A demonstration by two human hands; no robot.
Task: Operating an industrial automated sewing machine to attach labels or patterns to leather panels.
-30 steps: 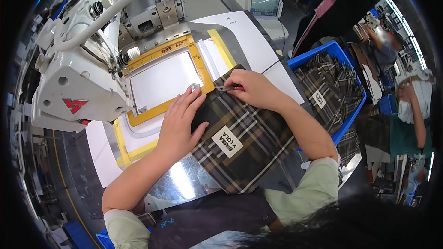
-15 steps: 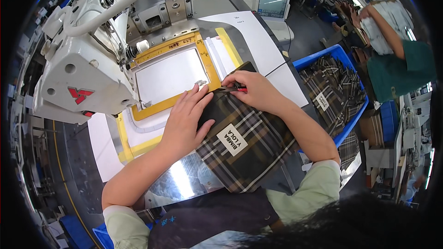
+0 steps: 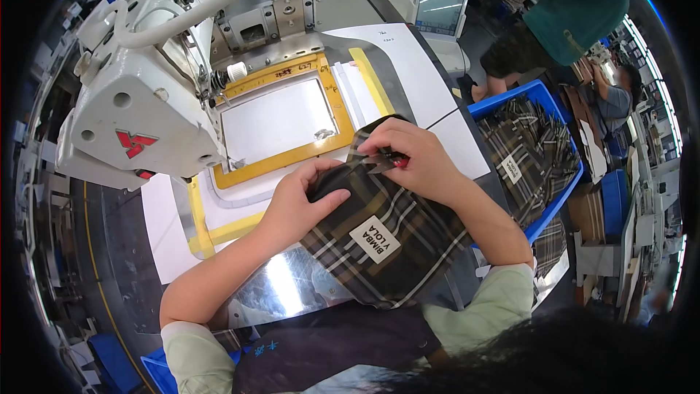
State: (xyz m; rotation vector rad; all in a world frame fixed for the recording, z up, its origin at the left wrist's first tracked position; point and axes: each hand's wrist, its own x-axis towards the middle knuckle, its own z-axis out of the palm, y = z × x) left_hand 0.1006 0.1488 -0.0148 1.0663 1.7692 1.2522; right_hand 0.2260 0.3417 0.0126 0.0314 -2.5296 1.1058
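A dark plaid fabric piece (image 3: 419, 259), brown and green with white stripes, lies across the near edge of the work surface. Sewn on it is a white label patch (image 3: 375, 239). My left hand (image 3: 300, 203) holds its upper left edge, fingers curled under and the thumb on top. In my right hand (image 3: 419, 157) are small thread snips (image 3: 382, 165) with dark blades and a bit of red at the grip. Their blades lie at the fabric's raised top edge, between both hands. Whether the blades touch a thread is too small to tell.
Beyond my left hand lies a yellow clamp frame (image 3: 340, 113), beside a white sewing machine head (image 3: 138, 113). A blue bin (image 3: 560, 197) heaped with plaid pieces stands at right. A tablet screen (image 3: 442, 4) stands behind. A person in a green shirt (image 3: 576, 18) is at the upper right.
My left hand has gone from lying flat with spread fingers to gripping the fabric's edge. The fabric's top edge has been lifted off the frame's corner. The person in green has moved.
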